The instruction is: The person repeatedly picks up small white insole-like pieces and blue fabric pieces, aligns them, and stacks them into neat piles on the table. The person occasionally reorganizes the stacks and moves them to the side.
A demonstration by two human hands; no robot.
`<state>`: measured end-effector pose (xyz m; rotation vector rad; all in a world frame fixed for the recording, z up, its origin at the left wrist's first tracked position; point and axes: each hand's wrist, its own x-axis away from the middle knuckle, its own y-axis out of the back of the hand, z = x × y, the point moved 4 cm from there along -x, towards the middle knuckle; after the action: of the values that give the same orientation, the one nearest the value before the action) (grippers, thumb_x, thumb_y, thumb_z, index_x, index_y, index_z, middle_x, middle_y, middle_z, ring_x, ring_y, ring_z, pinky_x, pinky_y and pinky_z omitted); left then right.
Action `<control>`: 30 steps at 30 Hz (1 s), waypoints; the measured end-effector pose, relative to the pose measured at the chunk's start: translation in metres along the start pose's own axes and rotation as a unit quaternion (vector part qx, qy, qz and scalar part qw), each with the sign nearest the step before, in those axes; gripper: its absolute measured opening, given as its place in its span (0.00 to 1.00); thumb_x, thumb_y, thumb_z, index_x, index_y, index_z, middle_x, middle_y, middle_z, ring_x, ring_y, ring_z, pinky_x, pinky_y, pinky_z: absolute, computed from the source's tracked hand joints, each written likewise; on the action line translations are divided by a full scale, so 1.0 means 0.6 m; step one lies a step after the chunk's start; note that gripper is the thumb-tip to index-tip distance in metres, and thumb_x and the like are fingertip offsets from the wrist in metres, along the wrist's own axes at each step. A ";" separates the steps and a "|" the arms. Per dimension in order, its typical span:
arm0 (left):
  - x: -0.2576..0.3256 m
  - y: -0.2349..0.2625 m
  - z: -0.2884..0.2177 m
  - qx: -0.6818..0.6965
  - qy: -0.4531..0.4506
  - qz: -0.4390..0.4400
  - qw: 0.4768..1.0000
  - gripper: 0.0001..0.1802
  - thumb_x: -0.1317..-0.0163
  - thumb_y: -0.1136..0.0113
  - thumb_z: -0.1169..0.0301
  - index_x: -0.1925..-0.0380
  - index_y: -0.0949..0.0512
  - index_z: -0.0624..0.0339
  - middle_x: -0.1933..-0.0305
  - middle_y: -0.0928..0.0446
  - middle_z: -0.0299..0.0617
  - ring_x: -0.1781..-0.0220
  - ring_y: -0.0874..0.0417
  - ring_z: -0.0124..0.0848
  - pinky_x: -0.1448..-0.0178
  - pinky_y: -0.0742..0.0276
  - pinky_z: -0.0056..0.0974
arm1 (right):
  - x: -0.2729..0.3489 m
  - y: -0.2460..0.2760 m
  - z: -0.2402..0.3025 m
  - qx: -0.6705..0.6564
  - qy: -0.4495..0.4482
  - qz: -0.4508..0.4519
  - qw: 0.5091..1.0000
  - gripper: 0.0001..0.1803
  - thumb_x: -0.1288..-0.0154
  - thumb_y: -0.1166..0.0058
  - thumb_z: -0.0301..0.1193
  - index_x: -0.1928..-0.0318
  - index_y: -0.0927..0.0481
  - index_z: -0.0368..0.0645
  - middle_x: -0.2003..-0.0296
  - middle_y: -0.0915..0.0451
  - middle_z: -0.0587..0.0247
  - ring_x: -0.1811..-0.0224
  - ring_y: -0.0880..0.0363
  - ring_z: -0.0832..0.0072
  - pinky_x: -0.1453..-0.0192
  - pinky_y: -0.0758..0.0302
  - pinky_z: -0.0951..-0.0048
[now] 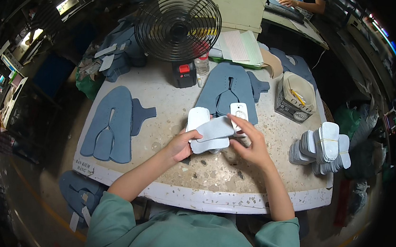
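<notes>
My left hand [180, 144] grips a small stack of pale grey-blue tongue-shaped fabric pieces [211, 135] above the middle of the speckled table [211, 182]. My right hand [249, 143] touches the right end of that stack with its fingertips, and a white piece [239, 112] stands up just behind the fingers. A single white piece [197, 117] sticks up at the left of the stack. Behind the hands lies a pile of blue shoe-upper cutouts [229, 91].
A second pile of blue upper cutouts [112, 125] lies at the left. Banded bundles of pale pieces [322, 147] sit at the right edge, a cardboard box [295, 98] behind them. A black fan [178, 26], a small bottle [202, 63] and papers [239, 46] stand at the back. Another person's arm [305, 4] is at the far table.
</notes>
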<state>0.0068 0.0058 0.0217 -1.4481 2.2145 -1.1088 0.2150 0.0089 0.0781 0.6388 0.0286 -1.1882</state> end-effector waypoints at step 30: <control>0.015 -0.033 -0.003 -0.084 -0.080 -0.100 0.988 0.29 0.24 0.60 0.57 0.33 0.45 0.66 0.34 0.34 0.52 0.33 0.29 0.41 0.30 0.30 0.46 | 0.003 -0.067 -0.036 -0.196 -0.238 -0.017 0.951 0.10 0.32 0.41 0.30 0.58 0.17 0.35 0.68 0.16 0.65 0.67 0.20 0.84 0.64 0.23 0.82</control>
<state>0.0144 -0.0054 0.0387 -1.7946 2.1301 -0.8440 0.1876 0.0085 0.0418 -0.0055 -0.1294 -1.2977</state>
